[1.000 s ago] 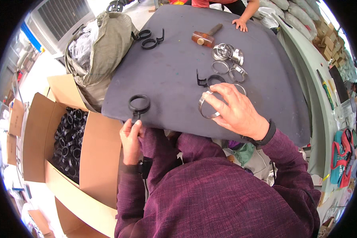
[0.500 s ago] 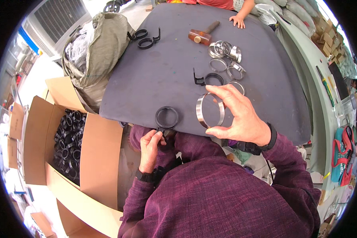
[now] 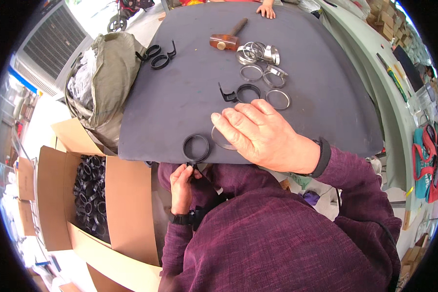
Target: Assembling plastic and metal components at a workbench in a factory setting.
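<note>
Black and round, a ring clamp (image 3: 195,160) leads off in the head view — its stem pinched between thumb and finger of the left hand (image 3: 181,187), closed right down on it at the near edge of the worktop (image 3: 165,109). Its long axis runs near to far: stem nearest, hoop on the far side. And just right of it, here's the key relation: a thin metal ring (image 3: 216,141), its left curve poking out from beneath the right hand (image 3: 267,138). It sits near the clamp but apart from it, with the right hand the closer one. Those right fingers stretch out together, palm down; thumb and pads are hidden — no saying whether they grip the ring or merely cover it. Farther off, a second black clamp (image 3: 230,97) lies with its bracket to the left, a loose metal ring (image 3: 279,109) on its right, and beyond, a pile of metal rings (image 3: 273,55) beside a mallet (image 3: 224,42). Far left, a cardboard box (image 3: 131,204) holds plenty more black pieces (image 3: 89,194).
</note>
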Demonstrator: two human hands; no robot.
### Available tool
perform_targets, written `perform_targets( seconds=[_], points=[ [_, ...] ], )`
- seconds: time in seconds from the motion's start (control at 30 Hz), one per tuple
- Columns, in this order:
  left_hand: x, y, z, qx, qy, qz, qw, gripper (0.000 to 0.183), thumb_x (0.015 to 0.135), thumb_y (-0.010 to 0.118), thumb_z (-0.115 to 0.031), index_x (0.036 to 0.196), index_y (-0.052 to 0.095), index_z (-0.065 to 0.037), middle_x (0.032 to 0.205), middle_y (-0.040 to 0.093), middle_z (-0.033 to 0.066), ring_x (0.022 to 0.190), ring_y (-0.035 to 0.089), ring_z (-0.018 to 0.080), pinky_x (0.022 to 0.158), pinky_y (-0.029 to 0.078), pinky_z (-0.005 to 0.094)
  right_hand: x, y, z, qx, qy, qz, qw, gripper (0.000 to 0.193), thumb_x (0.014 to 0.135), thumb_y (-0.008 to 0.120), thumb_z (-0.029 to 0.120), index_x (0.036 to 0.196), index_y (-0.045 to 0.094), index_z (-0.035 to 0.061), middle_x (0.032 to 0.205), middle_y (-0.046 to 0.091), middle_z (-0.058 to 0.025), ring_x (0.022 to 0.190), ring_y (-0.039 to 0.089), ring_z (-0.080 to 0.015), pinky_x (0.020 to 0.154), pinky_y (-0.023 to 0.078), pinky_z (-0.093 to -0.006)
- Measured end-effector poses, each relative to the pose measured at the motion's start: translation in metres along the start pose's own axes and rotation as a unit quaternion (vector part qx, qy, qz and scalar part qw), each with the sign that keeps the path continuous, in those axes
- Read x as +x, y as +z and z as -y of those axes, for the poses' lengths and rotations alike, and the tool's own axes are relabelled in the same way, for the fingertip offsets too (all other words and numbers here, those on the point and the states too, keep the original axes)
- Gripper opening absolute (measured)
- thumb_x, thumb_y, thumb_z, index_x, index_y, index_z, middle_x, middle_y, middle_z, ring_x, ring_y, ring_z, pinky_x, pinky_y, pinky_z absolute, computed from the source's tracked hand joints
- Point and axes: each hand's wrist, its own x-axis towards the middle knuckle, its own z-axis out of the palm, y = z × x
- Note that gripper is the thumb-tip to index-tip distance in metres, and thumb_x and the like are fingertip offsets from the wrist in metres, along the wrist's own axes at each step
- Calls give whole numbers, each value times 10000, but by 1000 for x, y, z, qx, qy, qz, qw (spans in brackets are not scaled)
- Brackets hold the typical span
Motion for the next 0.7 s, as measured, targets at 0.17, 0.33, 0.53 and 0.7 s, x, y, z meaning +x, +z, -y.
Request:
perform_targets(
  seconds=[0.17, 0.33, 0.53, 0.7],
  points=[
    [1, -3, -1, -5, 5, 19, 1000, 188, 923, 514, -116, 780, 576, -12, 739, 597, 50, 705, 544, 136, 722, 435, 274, 7, 1, 0, -41, -30, -37, 998, 559, 722, 652, 76, 1250, 498, -27, 997, 564, -100, 846, 571, -212, 707, 442, -340],
    [2, -2, -1, -8, 7, 26, 1000, 189, 923, 511, -120, 780, 577, -15, 733, 589, 51, 725, 544, 139, 733, 429, 277, -6, -2, -11, 160, 77, 121, 977, 745, 676, 738, 112, 1326, 404, -38, 1132, 545, -163, 985, 549, -299, 811, 465, -407],
    [3, -4, -1, 5, -3, 22, 1000, 205, 914, 508, -157, 810, 589, 1, 752, 603, 76, 730, 556, 167, 737, 429, 296, -35, 40, -45, 286, 194, 297, 890, 772, 657, 635, 22, 1364, 332, -47, 1237, 501, -220, 1141, 496, -362, 965, 421, -440],
    [3, -6, 0, 17, -8, 16, 1000, 218, 919, 508, -165, 804, 591, 1, 754, 606, 74, 734, 560, 165, 734, 430, 293, -57, 43, -44, 239, 232, 252, 909, 750, 707, 682, 140, 1349, 353, -63, 1305, 472, -249, 1196, 474, -375, 996, 413, -434]
  ],
)
